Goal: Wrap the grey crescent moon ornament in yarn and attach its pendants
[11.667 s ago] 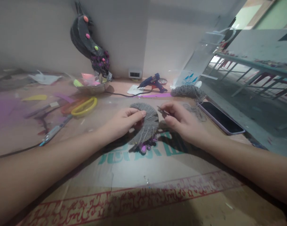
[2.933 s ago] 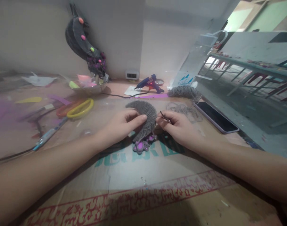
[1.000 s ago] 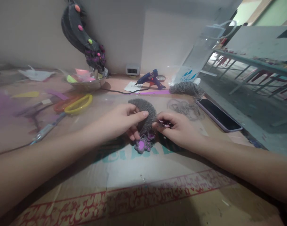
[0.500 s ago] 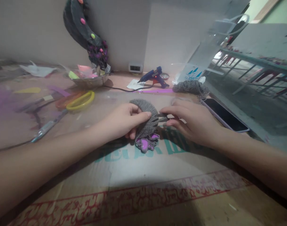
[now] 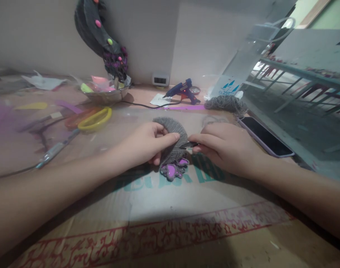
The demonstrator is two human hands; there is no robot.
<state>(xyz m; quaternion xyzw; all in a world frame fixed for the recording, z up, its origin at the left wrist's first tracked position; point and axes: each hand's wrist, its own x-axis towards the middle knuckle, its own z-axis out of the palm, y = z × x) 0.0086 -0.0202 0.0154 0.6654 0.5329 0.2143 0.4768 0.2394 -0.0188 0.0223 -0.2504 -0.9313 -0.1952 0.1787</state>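
A curved piece wrapped in grey yarn (image 5: 174, 129) is pinched in my left hand (image 5: 154, 143), thumb on top and fingers beneath. Small grey yarn shapes with purple centres (image 5: 172, 170) sit at its lower end. My right hand (image 5: 214, 145) is closed on small dark thread snips (image 5: 189, 144). Their blades are together and the tips meet the right edge of the yarn-wrapped piece. The snips' handles are mostly hidden by my fingers.
Behind my hands are a blue glue gun (image 5: 183, 92), a metal bowl (image 5: 108, 96), a grey yarn bundle (image 5: 225, 104) and a phone (image 5: 266, 136). Yellow-handled scissors (image 5: 95, 120) and a craft knife (image 5: 57, 149) lie left. Cardboard (image 5: 159, 208) covers the tabletop.
The snips' blades were apart and now are together, with my right thumb and fingers squeezed closer. My left hand and the yarn-wrapped piece have hardly moved.
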